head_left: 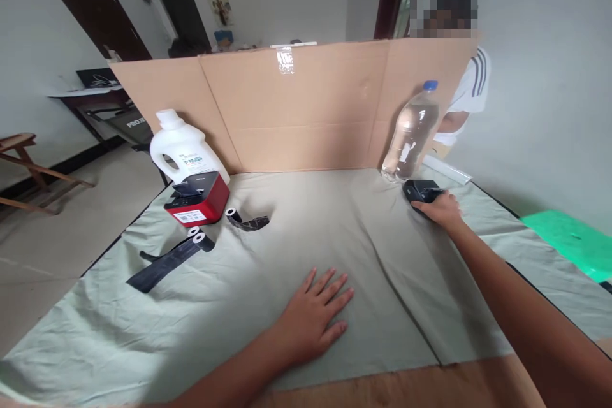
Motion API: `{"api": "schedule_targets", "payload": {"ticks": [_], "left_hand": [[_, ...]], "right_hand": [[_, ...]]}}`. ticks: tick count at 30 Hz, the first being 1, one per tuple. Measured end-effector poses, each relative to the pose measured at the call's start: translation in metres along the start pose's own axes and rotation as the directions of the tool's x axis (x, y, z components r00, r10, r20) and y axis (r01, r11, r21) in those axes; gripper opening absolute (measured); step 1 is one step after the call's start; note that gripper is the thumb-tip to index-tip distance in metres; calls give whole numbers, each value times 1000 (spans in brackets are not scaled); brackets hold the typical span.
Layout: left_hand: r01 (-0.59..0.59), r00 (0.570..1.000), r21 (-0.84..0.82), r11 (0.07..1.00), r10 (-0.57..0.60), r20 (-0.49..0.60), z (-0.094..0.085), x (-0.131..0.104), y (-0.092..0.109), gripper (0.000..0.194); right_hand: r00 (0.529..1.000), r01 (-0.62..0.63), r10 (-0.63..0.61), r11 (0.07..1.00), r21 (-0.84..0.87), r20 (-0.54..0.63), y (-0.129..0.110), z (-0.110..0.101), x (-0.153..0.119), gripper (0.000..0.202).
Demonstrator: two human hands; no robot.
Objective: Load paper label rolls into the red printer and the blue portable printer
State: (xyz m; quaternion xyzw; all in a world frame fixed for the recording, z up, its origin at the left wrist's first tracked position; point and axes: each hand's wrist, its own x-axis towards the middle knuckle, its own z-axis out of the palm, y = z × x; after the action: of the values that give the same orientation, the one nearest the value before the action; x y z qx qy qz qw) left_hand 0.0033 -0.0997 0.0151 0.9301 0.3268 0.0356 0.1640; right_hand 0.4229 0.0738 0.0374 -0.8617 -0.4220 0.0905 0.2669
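A compact black device [417, 189] with a boxy body and rounded corners sat toward the far right of the cloth-covered counter [310, 223], just in front of the clear plastic bottle [410, 134]. Its top faced up; the fingers [422, 206] of the right hand [445, 209] gripped its near right side, partly hiding it.

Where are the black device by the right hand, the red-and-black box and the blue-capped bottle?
Black device [421, 189]: head view, on its top.
Red-and-black box [205, 201]: head view, on its red casing.
Blue-capped bottle [412, 132]: head view, mid-body.
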Motion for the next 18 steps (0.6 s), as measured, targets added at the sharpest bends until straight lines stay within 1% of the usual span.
{"api": "schedule_targets", "payload": {"ticks": [2,4,5,7,9,11,13,15,18], "left_hand": [[6,1000,3,1000,-6,1,0,-1,0,63],[0,1000,17,1000,0,-6,2,-1,0,63],[-5,1000,27,1000,6,-15,3,-1,-1,63],[-16,999,44,999,18,-32,6,-1,-1,63],[-21,999,46,999,24,-47,9,-2,-1,62],[-24,998,31,999,25,-58,10,-3,-1,61],[-22,997,4,1000,23,-72,10,-4,-1,59],[-27,996,-26,999,24,-85,10,-5,0,58],[-44,992,-57,997,37,-120,11,-5,2,51]], "right_hand": [[1000,16,-16,999,-33,-6,-8,1,-4,83],[997,68,-70,996,-52,-33,-24,5,-24,82],[994,100,-102,994,-51,-46,-36,8,-39,82],[982,185,-186,983,-19,-31,-66,21,-78,78],[969,249,-248,968,19,-4,-102,39,-122,74],[945,322,-325,944,76,37,-136,59,-166,72],[925,364,-373,925,111,70,-162,78,-203,72],[915,377,-390,918,127,103,-178,92,-231,72],[916,369,-382,922,119,121,-185,105,-257,72]]}}
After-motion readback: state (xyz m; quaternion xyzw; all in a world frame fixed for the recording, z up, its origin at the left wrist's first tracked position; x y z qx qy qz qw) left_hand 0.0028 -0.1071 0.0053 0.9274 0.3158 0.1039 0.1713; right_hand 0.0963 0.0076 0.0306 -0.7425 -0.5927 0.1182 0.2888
